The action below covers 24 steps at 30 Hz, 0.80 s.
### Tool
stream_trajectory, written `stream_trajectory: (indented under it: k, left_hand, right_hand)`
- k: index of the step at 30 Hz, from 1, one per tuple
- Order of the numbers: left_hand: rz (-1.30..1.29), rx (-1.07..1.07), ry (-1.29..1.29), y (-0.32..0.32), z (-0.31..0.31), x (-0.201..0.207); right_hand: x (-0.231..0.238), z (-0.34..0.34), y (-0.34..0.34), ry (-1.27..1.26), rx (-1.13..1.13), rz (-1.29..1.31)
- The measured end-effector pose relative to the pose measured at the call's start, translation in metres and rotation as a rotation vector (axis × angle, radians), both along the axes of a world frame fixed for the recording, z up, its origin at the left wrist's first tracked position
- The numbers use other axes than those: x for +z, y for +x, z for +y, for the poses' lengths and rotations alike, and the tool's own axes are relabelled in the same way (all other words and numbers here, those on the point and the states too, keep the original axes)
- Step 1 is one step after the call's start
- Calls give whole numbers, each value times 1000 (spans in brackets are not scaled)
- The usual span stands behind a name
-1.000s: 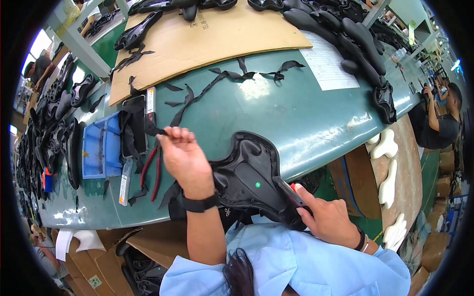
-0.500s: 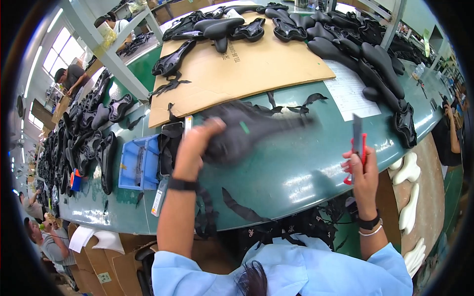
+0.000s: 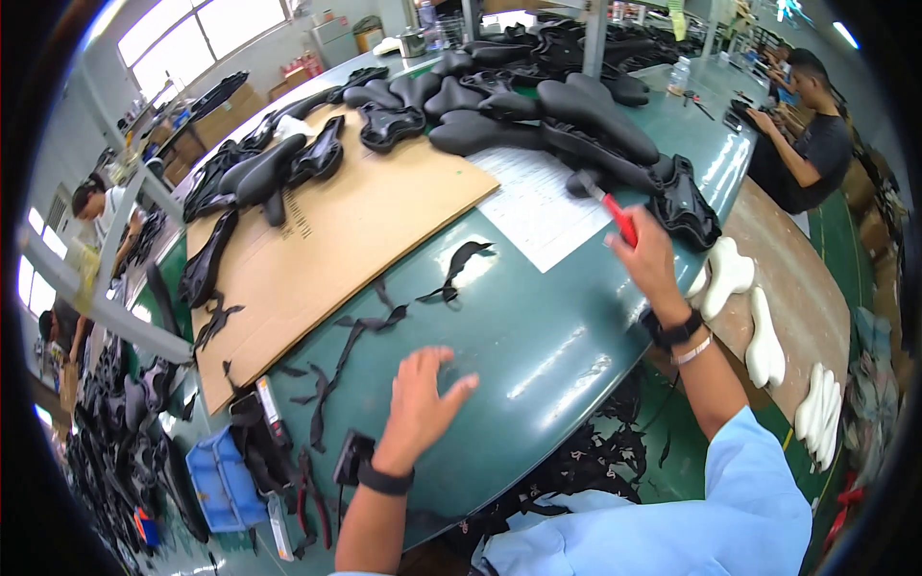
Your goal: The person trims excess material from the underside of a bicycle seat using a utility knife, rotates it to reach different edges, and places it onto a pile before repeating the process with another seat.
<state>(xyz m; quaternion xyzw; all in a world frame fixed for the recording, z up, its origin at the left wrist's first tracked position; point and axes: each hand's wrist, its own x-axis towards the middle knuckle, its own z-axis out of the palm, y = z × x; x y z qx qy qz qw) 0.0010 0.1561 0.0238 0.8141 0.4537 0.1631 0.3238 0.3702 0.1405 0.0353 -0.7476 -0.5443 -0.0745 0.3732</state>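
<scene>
My left hand hovers over the green table, fingers and thumb apart, with nothing in it. In my right hand is a red-handled tool, apparently scissors; its dark front end is blurred. It points up and left, over the printed sheet and close to the black bicycle saddles. One upturned saddle lies just right of the tool. Black scrap strips trail across the table beyond my left hand. A small black device sits beside my left wrist.
A cardboard sheet carries more saddles along its far side. At the left stand a blue bin and pliers. White saddle-shaped pieces lie beyond the table's right edge. A co-worker sits at the far right.
The blurred black saddle near my left hand has left that spot, and the hand is now bare. My right hand has moved forward with the red-handled tool. The view has turned rightward.
</scene>
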Motion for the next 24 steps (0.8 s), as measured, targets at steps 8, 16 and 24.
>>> stream_trajectory:
  k: [8, 16, 24]
  left_hand:
    - [9, 13, 195, 7, -35, -21]
    - [-429, 230, -252, -19, -33, -27]
    - [-733, 584, -89, -74, -74, -2]
  right_hand:
    - [27, 58, 114, -192, -154, 95]
    - [48, -9, -19, -376, 330, 662]
    - [12, -139, -144, -371, 1052, 183]
